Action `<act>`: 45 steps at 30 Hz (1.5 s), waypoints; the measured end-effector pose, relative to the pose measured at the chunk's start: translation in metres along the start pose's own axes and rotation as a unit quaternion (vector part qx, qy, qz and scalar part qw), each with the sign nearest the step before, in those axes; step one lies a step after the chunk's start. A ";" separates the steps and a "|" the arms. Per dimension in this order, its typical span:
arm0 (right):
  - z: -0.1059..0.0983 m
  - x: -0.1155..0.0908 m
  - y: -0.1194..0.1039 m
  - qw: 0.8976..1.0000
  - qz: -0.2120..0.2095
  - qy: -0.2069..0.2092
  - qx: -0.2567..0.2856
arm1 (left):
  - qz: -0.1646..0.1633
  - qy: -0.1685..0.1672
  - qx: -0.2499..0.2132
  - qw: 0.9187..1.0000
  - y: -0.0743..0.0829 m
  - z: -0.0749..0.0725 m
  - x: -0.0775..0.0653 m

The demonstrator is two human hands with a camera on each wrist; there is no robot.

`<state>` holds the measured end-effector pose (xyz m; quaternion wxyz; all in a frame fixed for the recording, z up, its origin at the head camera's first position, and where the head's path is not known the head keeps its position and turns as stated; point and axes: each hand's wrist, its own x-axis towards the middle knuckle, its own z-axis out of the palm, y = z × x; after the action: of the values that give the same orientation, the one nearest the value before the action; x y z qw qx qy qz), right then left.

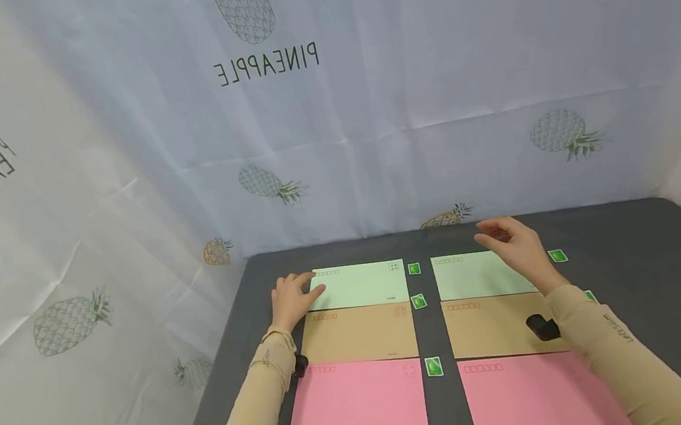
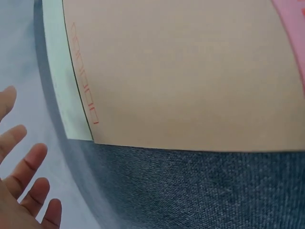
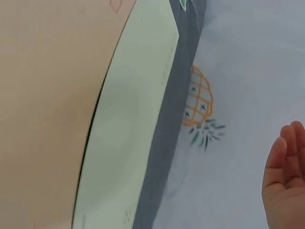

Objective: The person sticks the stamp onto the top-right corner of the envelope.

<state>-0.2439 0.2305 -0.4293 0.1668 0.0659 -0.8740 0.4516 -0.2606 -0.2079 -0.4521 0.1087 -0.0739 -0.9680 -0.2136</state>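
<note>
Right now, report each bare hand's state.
Left hand: open, holding nothing, near the left pale green rectangular paper envelope.
Right hand: open, holding nothing.

Looks like a curtained-off table booth here! Walled at the back by a pale pineapple-print curtain (image 1: 365, 97), hemmed in at left by a matching drape (image 1: 1, 279). Marked with mirror-reversed lettering (image 1: 267, 64), too! Furnished with a dark-topped table (image 1: 660, 309), right up by that curtain. Closed in left, right and behind, so can't tell home from studio or office.
</note>
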 end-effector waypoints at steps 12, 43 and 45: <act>0.057 0.015 -0.012 0.995 0.067 -0.042 0.069 | -0.050 -0.075 0.006 0.996 -0.015 0.005 0.007; 0.128 0.023 -0.005 0.981 0.129 -0.141 0.017 | -0.085 -0.152 0.030 0.984 -0.011 0.016 0.007; 0.127 0.024 -0.004 0.982 0.123 -0.143 0.004 | -0.093 -0.158 0.027 0.983 -0.011 0.016 0.011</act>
<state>-0.2944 0.1254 -0.4859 -0.0166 0.0228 -0.8885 0.4580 -0.2758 -0.2098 -0.4682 -0.0644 -0.0137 -0.9812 -0.1816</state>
